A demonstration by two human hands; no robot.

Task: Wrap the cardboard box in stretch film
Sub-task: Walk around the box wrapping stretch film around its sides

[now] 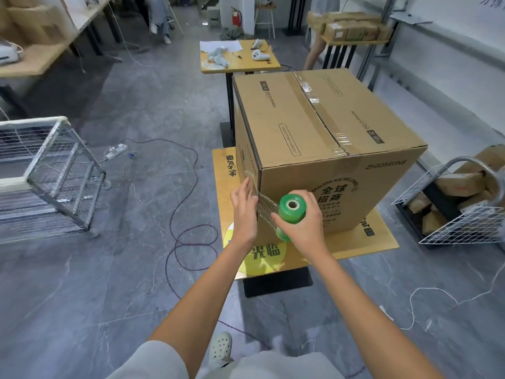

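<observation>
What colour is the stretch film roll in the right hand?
Green, with a pale core; the stretch film roll shows best in the head view.

Soft, even light falls from overhead on the cardboard box [314, 127], bright enough to read its print, with pale glints along the clear tape [318, 105] on its top seam and only faint, diffuse shadows on the grey floor [109, 269] around it. Left of the box the wire cage [54, 173], and right of it the wall [451, 64], bow outward with wide-angle distortion. Nearer than the box, at the bottom edge, the shoe [221, 348] and pale clothing [273, 365] smear softly.
</observation>
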